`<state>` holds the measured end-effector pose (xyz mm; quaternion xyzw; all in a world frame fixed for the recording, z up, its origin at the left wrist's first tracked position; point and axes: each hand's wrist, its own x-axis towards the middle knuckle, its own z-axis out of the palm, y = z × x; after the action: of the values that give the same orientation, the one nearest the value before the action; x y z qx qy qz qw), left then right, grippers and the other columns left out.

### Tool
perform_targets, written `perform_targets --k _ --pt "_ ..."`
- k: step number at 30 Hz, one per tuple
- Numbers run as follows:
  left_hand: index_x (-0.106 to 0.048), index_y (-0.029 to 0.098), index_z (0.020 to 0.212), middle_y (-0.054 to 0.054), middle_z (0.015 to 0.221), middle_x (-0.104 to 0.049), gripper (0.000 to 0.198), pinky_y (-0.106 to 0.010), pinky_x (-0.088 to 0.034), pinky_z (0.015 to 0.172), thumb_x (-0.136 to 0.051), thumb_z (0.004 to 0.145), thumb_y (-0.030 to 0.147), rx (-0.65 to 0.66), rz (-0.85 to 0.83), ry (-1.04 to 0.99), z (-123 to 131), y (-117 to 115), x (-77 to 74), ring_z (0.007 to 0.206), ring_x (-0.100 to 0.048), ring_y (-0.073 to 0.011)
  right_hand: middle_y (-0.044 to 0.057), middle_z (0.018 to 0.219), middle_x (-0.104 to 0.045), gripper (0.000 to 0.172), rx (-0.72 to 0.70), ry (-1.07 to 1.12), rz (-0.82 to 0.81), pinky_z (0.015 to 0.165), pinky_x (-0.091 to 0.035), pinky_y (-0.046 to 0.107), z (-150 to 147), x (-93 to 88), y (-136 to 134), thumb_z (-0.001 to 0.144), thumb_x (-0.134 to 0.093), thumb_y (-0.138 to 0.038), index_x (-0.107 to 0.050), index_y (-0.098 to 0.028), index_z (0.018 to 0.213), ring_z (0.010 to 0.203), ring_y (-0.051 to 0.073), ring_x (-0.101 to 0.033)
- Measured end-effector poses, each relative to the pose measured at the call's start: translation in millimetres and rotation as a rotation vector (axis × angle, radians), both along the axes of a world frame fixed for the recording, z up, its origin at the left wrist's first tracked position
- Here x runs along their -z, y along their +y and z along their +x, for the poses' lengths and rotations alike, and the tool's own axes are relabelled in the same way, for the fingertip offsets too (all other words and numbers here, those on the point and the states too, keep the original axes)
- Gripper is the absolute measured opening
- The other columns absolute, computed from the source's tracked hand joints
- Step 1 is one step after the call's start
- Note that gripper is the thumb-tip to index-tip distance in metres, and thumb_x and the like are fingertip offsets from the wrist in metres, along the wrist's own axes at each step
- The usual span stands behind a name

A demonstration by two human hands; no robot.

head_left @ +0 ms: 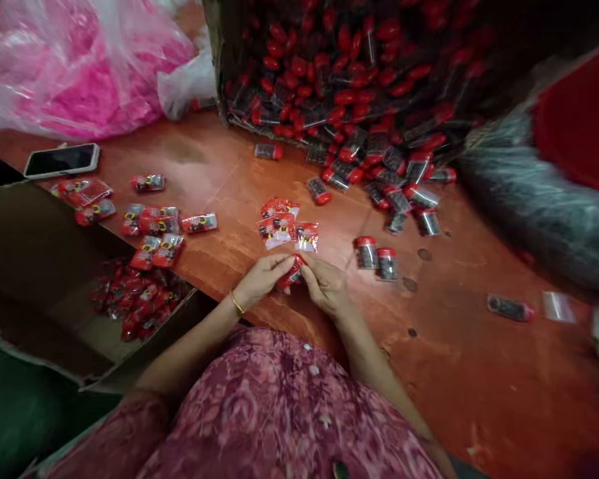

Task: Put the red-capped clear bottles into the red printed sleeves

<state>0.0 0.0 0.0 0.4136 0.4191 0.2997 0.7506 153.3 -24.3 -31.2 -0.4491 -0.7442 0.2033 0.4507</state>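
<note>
Between my two hands, close to the table's front edge, is a small red printed packet (292,273). My left hand (260,278) pinches it from the left, and my right hand (328,285) grips it from the right; whatever is inside the packet is hidden. Just beyond my fingers lie several flat red printed pouches (279,226). Two small clear jars with red lids (367,253) stand to the right of my right hand. Off to the left, several filled red packets (154,223) rest on the table.
A large carton (220,73) on its side spills many red-capped jars (394,166) onto the table (459,359). An open box (27,266) of filled packets sits below at left. A phone (62,161), pink plastic bags (90,73) and a bulky clear bag (544,206) lie around.
</note>
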Motion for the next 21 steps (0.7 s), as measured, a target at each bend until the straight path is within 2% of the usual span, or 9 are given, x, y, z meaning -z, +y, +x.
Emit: perform_targets --k 4,6,8,11,15,21 --pt "-0.063 0.011 0.091 0.0 0.065 -0.059 0.048 -0.019 -0.046 0.046 -0.065 0.067 0.053 -0.043 -0.045 -0.056 3.3 0.2 0.6 0.051 -0.051 -0.0072 0.006 0.09 -0.072 0.033 0.032 0.21 -0.211 0.068 -0.057 0.028 2.4 0.5 0.9 0.092 -0.04 -0.031 -0.061 -0.02 0.115 0.073 0.015 -0.068" --pt "-0.063 0.012 0.1 -0.002 0.07 -0.062 0.049 -0.02 -0.047 0.048 -0.066 0.068 0.05 -0.09 -0.068 -0.1 3.5 1.3 1.7 0.057 -0.055 -0.0093 0.002 0.081 -0.071 0.037 0.021 0.346 -0.33 0.06 -0.056 0.026 2.0 1.4 1.1 0.093 -0.035 -0.034 -0.056 -0.023 0.121 0.059 0.012 -0.065" --pt "-0.063 0.013 0.103 -0.004 0.076 -0.065 0.049 -0.02 -0.049 0.05 -0.067 0.068 0.047 -0.129 -0.077 -0.128 3.2 2.6 3.1 0.06 -0.056 -0.0102 0.0 0.08 -0.07 0.039 0.006 0.403 -0.374 0.058 -0.055 0.025 0.6 1.9 1.4 0.091 -0.04 -0.037 -0.051 -0.024 0.126 0.055 0.01 -0.062" --pt "-0.064 0.013 0.105 -0.005 0.083 -0.066 0.049 -0.022 -0.051 0.053 -0.067 0.069 0.045 -0.155 -0.06 -0.122 2.8 3.3 4.2 0.061 -0.056 -0.0096 0.003 0.086 -0.07 0.037 0.033 0.348 -0.31 0.063 -0.055 0.027 -1.9 0.3 2.2 0.084 -0.054 -0.034 -0.057 -0.023 0.12 0.063 0.012 -0.064" --pt "-0.064 0.013 0.105 -0.005 0.087 -0.066 0.051 -0.023 -0.053 0.057 -0.07 0.065 0.046 -0.164 -0.014 -0.096 2.3 2.2 2.9 0.065 -0.057 -0.0101 0.005 0.093 -0.071 0.027 0.051 0.282 -0.182 0.069 -0.056 0.029 -2.3 -4.4 3.9 0.085 -0.053 -0.025 -0.066 -0.023 0.108 0.073 0.015 -0.066" --pt "-0.063 0.013 0.108 -0.005 0.085 -0.066 0.053 -0.02 -0.051 0.051 -0.069 0.066 0.045 -0.153 -0.036 -0.103 3.5 0.3 3.6 0.058 -0.057 -0.0086 0.005 0.088 -0.073 0.029 0.067 0.256 -0.121 0.063 -0.058 0.028 -0.8 -2.0 1.3 0.086 -0.052 -0.023 -0.066 -0.023 0.11 0.066 0.014 -0.068"
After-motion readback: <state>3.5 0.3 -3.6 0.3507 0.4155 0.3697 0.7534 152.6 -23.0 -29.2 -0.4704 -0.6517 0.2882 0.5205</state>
